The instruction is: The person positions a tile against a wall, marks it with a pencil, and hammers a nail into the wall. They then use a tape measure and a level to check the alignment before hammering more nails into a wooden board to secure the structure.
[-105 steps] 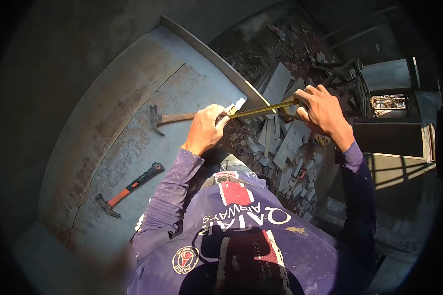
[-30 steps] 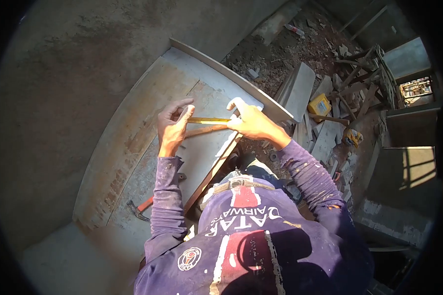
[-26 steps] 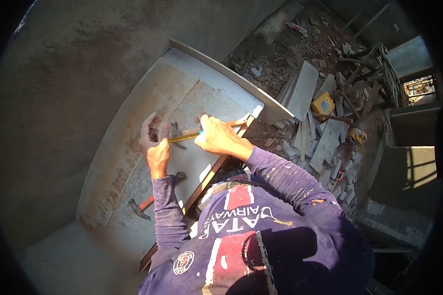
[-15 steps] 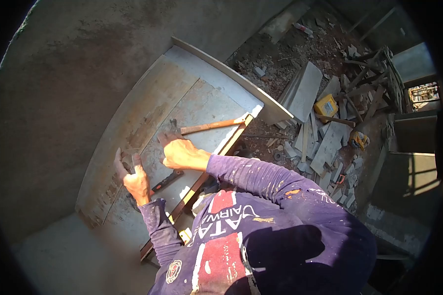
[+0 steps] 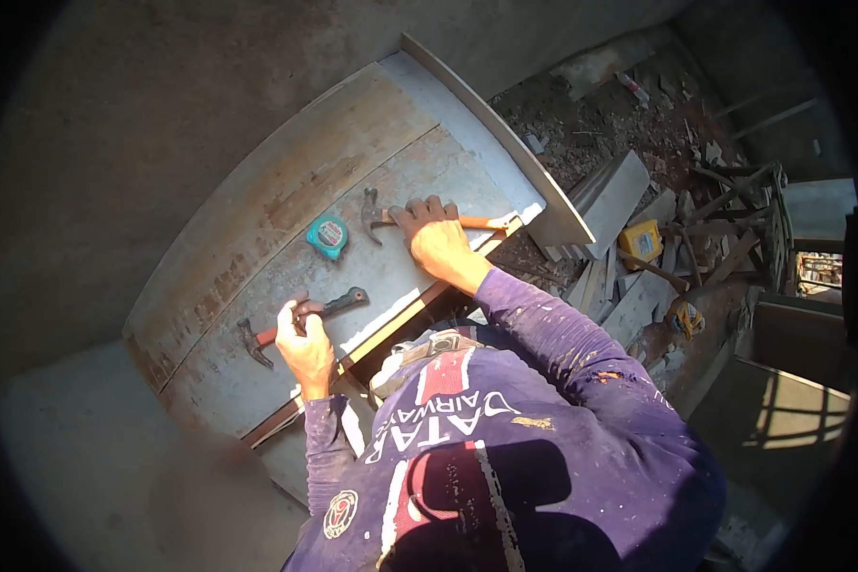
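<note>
My left hand (image 5: pixel 307 351) has its fingers wrapped round the middle of a hammer (image 5: pixel 338 303) with a black and red handle, its metal head down to the left. To the right, my right hand (image 5: pixel 436 243) closes over the wooden handle of a second hammer (image 5: pixel 477 222), near its dark claw head. Both hammers are at the surface of a worn, curved-edged board (image 5: pixel 286 224). Between and above the hands sits a teal tape measure (image 5: pixel 327 236), touched by neither.
A raised strip (image 5: pixel 500 143) stands along the board's far right edge. Beyond it are pale slabs (image 5: pixel 612 202), a yellow container (image 5: pixel 641 242), broken rubble and a heap of timber (image 5: pixel 734 224). A bare wall rises behind the board.
My right hand has moved onto the wooden-handled hammer and my left hand onto the black and red one. The tape measure now shows, and the whole view has shifted.
</note>
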